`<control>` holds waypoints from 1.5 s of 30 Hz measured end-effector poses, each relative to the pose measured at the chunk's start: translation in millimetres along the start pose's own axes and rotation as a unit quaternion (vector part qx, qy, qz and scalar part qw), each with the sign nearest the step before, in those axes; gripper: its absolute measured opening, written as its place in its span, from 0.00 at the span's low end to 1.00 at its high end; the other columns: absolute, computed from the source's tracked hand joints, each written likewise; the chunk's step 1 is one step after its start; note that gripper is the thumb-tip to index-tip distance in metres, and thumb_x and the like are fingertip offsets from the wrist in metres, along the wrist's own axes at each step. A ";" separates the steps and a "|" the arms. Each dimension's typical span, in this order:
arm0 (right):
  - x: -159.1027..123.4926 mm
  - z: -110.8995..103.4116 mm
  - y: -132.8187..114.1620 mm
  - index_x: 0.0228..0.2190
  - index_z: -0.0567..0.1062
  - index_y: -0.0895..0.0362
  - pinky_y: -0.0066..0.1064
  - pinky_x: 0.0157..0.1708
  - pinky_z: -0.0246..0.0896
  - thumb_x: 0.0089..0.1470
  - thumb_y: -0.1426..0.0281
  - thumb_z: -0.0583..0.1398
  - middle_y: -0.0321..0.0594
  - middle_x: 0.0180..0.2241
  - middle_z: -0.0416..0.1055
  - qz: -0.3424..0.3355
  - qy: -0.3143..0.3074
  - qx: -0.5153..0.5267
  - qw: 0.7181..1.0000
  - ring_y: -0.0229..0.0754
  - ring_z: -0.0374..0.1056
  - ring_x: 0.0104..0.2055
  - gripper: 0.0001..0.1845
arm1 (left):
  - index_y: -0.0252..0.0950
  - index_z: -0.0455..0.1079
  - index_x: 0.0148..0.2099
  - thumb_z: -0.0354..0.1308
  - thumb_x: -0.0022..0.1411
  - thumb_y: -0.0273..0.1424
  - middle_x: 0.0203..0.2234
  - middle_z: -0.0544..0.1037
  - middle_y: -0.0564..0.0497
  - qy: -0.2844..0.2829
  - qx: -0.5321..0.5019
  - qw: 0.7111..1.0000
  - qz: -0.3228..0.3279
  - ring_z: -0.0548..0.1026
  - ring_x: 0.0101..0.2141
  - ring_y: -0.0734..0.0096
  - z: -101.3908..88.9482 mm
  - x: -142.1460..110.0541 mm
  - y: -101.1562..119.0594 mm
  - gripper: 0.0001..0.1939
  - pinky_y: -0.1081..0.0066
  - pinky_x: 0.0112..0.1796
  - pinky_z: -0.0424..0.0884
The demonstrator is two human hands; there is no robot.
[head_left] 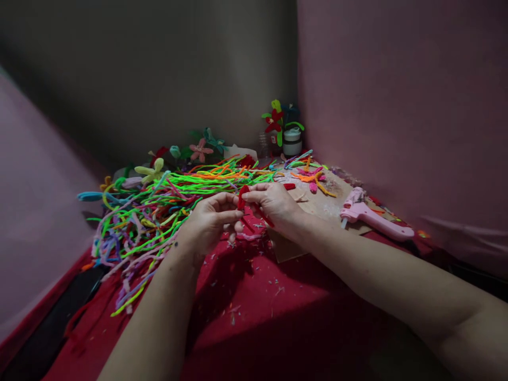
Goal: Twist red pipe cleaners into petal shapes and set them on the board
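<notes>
A red pipe cleaner [241, 197], bent into a loop, is held up between my two hands above the table. My left hand [210, 219] pinches its left side with thumb and forefinger. From the other side my right hand [275, 206] grips it, the fingers curled, and red lengths stick out past the palm. Part of the bent piece is hidden by my fingers. To the left of my hands spreads a large heap of coloured pipe cleaners [210, 182], mostly green, orange and purple.
A pink glue gun [373, 217] rests on a cardboard sheet [291, 251] at the right, near an orange and pink pipe-cleaner flower [311, 175]. Behind stand a white jar [292, 143] and several finished flowers [200, 151]. Clippings litter the red cloth [254, 307].
</notes>
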State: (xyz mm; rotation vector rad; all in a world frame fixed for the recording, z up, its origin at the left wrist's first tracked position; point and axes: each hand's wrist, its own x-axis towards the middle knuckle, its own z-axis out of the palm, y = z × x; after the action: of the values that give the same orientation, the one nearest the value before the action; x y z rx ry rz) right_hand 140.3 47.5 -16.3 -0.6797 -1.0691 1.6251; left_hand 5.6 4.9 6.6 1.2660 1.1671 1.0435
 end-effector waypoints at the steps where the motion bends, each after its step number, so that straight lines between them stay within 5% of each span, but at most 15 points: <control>1: -0.6 0.1 -1.0 0.17 0.66 0.60 0.25 0.15 0.45 0.37 0.78 0.59 0.28 0.11 0.60 0.001 -0.001 0.001 1.000 0.29 0.52 0.13 0.06 | 0.33 0.66 0.34 0.63 0.44 0.23 0.18 0.71 0.55 -0.007 -0.022 1.000 -0.009 0.70 0.17 0.76 -0.5 -0.2 0.2 0.12 0.77 0.17 0.67; 4: -1.5 0.4 -3.2 0.18 0.66 0.60 0.25 0.16 0.47 0.39 0.79 0.58 0.29 0.12 0.61 0.000 0.002 0.006 1.000 0.29 0.53 0.13 0.06 | 0.32 0.68 0.33 0.63 0.46 0.25 0.20 0.72 0.55 0.001 -0.075 0.997 -0.019 0.72 0.20 0.79 -1.1 1.2 -1.6 0.10 0.77 0.23 0.70; 9: -2.0 1.1 -3.4 0.17 0.66 0.60 0.24 0.17 0.48 0.38 0.79 0.60 0.29 0.13 0.62 -0.013 -0.003 0.003 1.000 0.28 0.54 0.14 0.06 | 0.32 0.67 0.31 0.65 0.44 0.25 0.17 0.68 0.57 -0.006 -0.117 0.992 -0.043 0.64 0.14 0.85 -3.1 4.3 -5.5 0.11 0.83 0.13 0.57; 13: -1.7 0.8 -1.3 0.17 0.66 0.60 0.24 0.15 0.44 0.38 0.78 0.60 0.29 0.12 0.62 -0.013 -0.006 0.000 1.000 0.28 0.53 0.14 0.06 | 0.32 0.66 0.29 0.65 0.44 0.27 0.18 0.71 0.54 -0.009 -0.068 0.996 -0.049 0.63 0.13 0.84 -3.5 3.0 -2.9 0.10 0.82 0.12 0.57; 18: 0.6 -0.6 1.7 0.17 0.67 0.60 0.24 0.15 0.42 0.37 0.76 0.60 0.29 0.12 0.61 -0.032 -0.012 -0.030 0.999 0.27 0.52 0.14 0.05 | 0.33 0.66 0.27 0.64 0.46 0.30 0.11 0.66 0.58 0.006 -0.005 0.999 -0.042 0.52 0.08 0.88 -3.1 0.9 1.5 0.10 0.84 0.10 0.45; 25: 1.9 -1.7 3.2 0.19 0.68 0.60 0.24 0.17 0.46 0.38 0.74 0.61 0.30 0.15 0.63 -0.031 -0.028 -0.020 0.999 0.28 0.54 0.16 0.05 | 0.33 0.67 0.32 0.62 0.47 0.29 0.13 0.70 0.55 0.040 0.000 0.999 0.008 0.56 0.10 0.86 -4.1 0.9 1.2 0.09 0.83 0.12 0.48; 32: -2.6 -3.6 3.5 0.15 0.68 0.60 0.23 0.12 0.42 0.40 0.73 0.61 0.30 0.11 0.59 -0.011 -0.081 -0.197 0.977 0.28 0.51 0.13 0.09 | 0.34 0.67 0.30 0.61 0.46 0.29 0.13 0.70 0.56 0.130 0.049 0.988 0.071 0.62 0.13 0.82 -9.1 2.8 1.8 0.07 0.81 0.15 0.53; 36: -3.1 -1.3 1.0 0.18 0.66 0.60 0.22 0.12 0.52 0.46 0.74 0.58 0.33 0.14 0.65 0.010 -0.084 -0.124 0.989 0.30 0.58 0.13 0.09 | 0.35 0.68 0.29 0.59 0.46 0.29 0.13 0.70 0.56 0.155 0.094 0.980 0.082 0.63 0.13 0.81 -8.4 3.4 1.2 0.05 0.80 0.16 0.54; 39: -2.9 1.9 -2.1 0.23 0.65 0.59 0.23 0.17 0.61 0.48 0.73 0.58 0.33 0.17 0.68 -0.040 -0.041 -0.034 0.998 0.30 0.63 0.17 0.06 | 0.35 0.66 0.27 0.58 0.46 0.28 0.12 0.68 0.58 0.161 0.110 0.977 0.088 0.60 0.12 0.82 -4.6 2.7 1.2 0.03 0.80 0.14 0.52; 45: -4.7 5.9 -4.6 0.25 0.64 0.58 0.24 0.21 0.63 0.48 0.72 0.60 0.31 0.19 0.68 -0.098 -0.025 -0.017 0.995 0.30 0.64 0.19 0.07 | 0.35 0.66 0.29 0.57 0.46 0.27 0.10 0.65 0.59 0.149 0.117 0.977 0.102 0.56 0.11 0.83 3.6 1.2 0.8 0.04 0.80 0.13 0.50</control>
State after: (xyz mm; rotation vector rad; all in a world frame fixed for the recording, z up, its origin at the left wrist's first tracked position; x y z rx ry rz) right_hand 138.9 41.5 -10.0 -0.5400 -1.1655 1.4635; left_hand 9.4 5.6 7.1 1.4710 1.4441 1.3105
